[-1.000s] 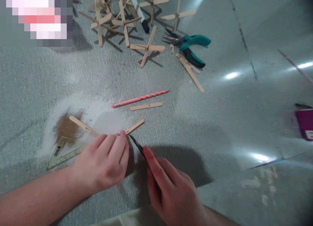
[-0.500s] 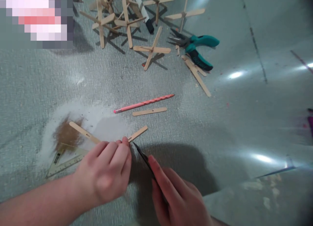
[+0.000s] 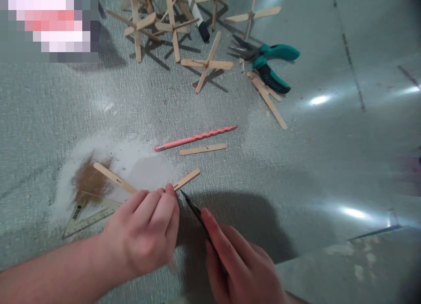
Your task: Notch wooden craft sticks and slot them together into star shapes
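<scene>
My left hand (image 3: 144,234) is closed over a wooden craft stick (image 3: 188,178), whose rounded end sticks out past my fingertips toward the upper right. A small slot shows in that stick near my thumb. From under the same hand's far left side another slotted stick (image 3: 108,173) protrudes; whether it is gripped too is hidden. My right hand (image 3: 240,264) grips a dark, slim craft knife (image 3: 196,210), its tip close beside the slot. Contact between tip and wood cannot be made out. A clear set square (image 3: 74,223) lies left of my left hand.
Above my hands lie a pink pencil (image 3: 197,138) and a notched stick (image 3: 203,150). Green-handled pliers (image 3: 278,52) rest near loose sticks (image 3: 271,104). Several crossed-stick pieces (image 3: 208,64) and a white marker (image 3: 196,15) are at the top. A brown stain (image 3: 92,174) marks the left.
The view has shifted slightly, moving most things a little to the right in the picture. Both hands keep nearly the same pose, and the knife tip stays beside the slot.
</scene>
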Demonstrator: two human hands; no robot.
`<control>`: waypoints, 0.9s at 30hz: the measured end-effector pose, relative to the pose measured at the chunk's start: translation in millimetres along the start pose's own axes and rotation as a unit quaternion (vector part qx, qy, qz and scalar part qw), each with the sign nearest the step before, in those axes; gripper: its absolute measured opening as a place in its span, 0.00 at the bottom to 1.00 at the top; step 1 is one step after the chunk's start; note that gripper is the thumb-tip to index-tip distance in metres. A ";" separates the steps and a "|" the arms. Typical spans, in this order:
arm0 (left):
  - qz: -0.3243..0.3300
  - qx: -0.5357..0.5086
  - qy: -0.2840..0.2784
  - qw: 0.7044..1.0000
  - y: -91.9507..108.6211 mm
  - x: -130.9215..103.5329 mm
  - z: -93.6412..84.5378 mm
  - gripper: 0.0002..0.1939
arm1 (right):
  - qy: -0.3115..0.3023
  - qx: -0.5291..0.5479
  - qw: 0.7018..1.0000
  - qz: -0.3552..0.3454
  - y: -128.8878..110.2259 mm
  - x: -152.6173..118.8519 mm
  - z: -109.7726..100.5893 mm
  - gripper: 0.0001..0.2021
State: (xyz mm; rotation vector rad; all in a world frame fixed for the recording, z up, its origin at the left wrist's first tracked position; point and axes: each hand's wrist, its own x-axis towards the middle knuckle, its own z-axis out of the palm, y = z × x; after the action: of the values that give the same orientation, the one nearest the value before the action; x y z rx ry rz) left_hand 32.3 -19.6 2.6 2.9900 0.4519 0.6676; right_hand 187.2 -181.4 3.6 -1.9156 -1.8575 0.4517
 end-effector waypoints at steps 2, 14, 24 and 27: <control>0.000 -0.002 -0.004 1.000 -0.2 -0.3 -0.1 0.10 | -0.002 0.000 1.000 0.001 -0.4 0.8 0.4 0.35; 0.015 0.007 -0.017 1.000 -1.0 1.8 -2.8 0.12 | -0.006 -0.003 1.000 -0.002 0.3 -3.0 1.1 0.35; 0.009 0.003 -0.019 1.000 -1.6 2.8 -2.7 0.11 | -0.010 -0.003 1.000 0.007 -0.5 -0.8 0.1 0.36; 0.001 -0.003 -0.019 1.000 -1.1 4.1 -2.4 0.10 | -0.003 -0.003 1.000 -0.002 0.7 -1.7 1.1 0.36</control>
State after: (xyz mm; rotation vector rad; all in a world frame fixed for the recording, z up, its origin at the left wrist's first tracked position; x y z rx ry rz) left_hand 34.6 -17.5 6.3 2.9923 0.4438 0.6109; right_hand 187.2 -183.0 2.2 -1.9159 -1.8673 0.4523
